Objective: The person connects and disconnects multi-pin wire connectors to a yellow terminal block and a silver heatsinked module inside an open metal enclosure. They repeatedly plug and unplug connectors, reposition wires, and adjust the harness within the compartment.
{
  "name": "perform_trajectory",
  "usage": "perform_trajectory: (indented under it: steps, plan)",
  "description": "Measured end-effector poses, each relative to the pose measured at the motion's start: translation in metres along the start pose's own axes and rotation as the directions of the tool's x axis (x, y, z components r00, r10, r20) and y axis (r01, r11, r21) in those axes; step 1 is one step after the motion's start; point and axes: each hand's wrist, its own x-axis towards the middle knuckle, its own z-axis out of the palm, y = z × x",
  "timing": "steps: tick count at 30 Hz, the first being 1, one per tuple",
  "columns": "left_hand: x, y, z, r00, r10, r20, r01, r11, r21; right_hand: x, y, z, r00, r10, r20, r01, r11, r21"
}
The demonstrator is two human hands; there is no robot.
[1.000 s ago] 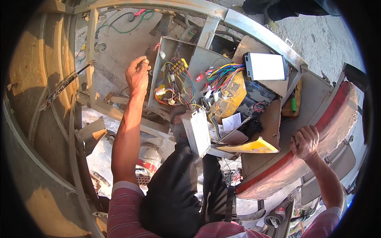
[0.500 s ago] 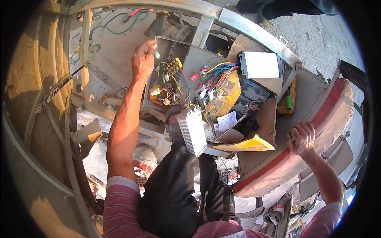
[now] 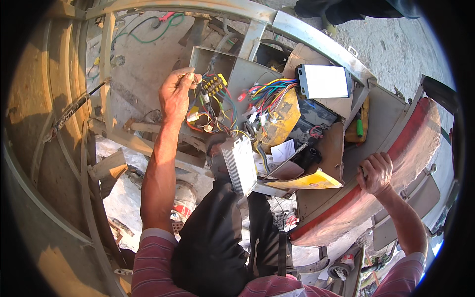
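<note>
My left hand (image 3: 175,91) is raised at the left side of an open metal box (image 3: 217,57). Its thumb and fingertips pinch what looks like a thin wire, mostly hidden by the fingers. Just right of them lies a yellow-and-black terminal block (image 3: 214,85) amid tangled wires with white connectors (image 3: 193,115). My right hand (image 3: 377,173) rests closed on the red-edged panel (image 3: 408,131); a small dark thing shows by its thumb, too little to name. A silver finned controller (image 3: 240,166) stands tilted in front of the wires, above my knees.
A black-framed box with a white face (image 3: 324,80) trails a coloured wire bundle (image 3: 274,89). Beneath are torn cardboard (image 3: 332,148) and a yellow piece (image 3: 282,121). A green-handled tool (image 3: 359,127) lies farther right. Metal frame bars (image 3: 316,42) arch across the far side.
My left hand has come down and slightly left, closer to the terminal block's level. A pale connector seen at its fingertips before no longer shows there. My right hand stays put.
</note>
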Motion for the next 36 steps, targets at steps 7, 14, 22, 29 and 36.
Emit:
perform_trajectory:
  steps: [7, 14, 22, 29, 36]
  plan:
    - [0.025, -0.012, 0.002, 0.982, -0.174, 0.070, 0.187, 0.937, -0.295, 0.000, -0.002, 0.001, 1.000, 0.010, -0.017, -0.010, 1.000, -0.004]
    - [0.024, -0.022, 0.003, 0.972, -0.167, 0.163, 0.208, 0.937, -0.279, -0.001, -0.001, 0.001, 1.000, 0.010, -0.006, -0.010, 1.000, -0.012]
    - [0.020, -0.021, 0.003, 0.972, -0.118, 0.203, 0.178, 0.934, -0.309, 0.001, -0.002, 0.000, 1.000, 0.003, -0.016, -0.003, 1.000, -0.012]
    - [0.020, -0.023, -0.001, 0.965, -0.204, 0.164, 0.247, 0.917, -0.312, 0.003, -0.003, 0.000, 1.000, -0.008, -0.028, 0.007, 1.000, -0.016]
    - [0.021, -0.021, 0.001, 0.968, -0.218, 0.128, 0.246, 0.927, -0.284, 0.003, -0.003, -0.001, 1.000, 0.016, -0.005, -0.016, 1.000, -0.011]
